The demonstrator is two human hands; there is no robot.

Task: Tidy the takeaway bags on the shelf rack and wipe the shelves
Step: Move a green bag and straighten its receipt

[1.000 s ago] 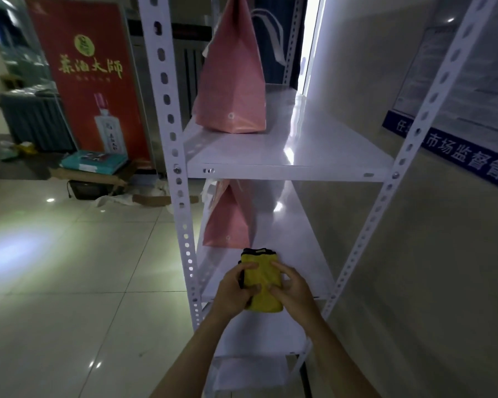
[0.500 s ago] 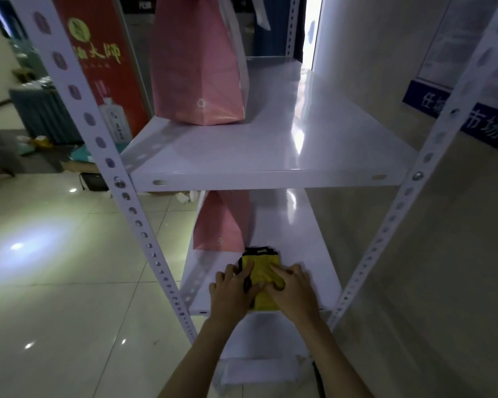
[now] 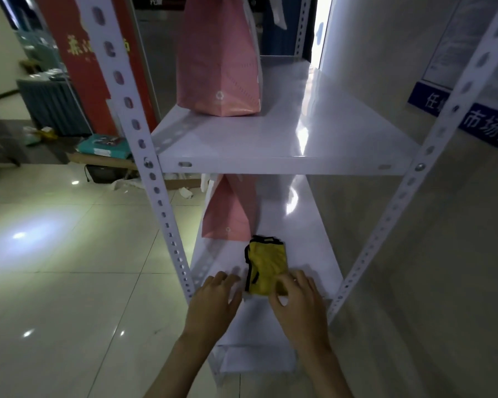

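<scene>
At about ten o'clock, behind the rack's front left post, a tall red banner (image 3: 87, 67) carries a line of gold Chinese characters; the post covers the middle of the line and the rest is too blurred to read. At about two to three o'clock, on the wall beyond the front right post, a blue strip sign (image 3: 483, 124) bears white characters: 任 at its left end, then, past the post, 市场监, the last one cut by the frame edge. The pale notice (image 3: 454, 47) above that strip holds fine print too small to read. The round marks printed low on both pink bags (image 3: 219, 67) cannot be read.
</scene>
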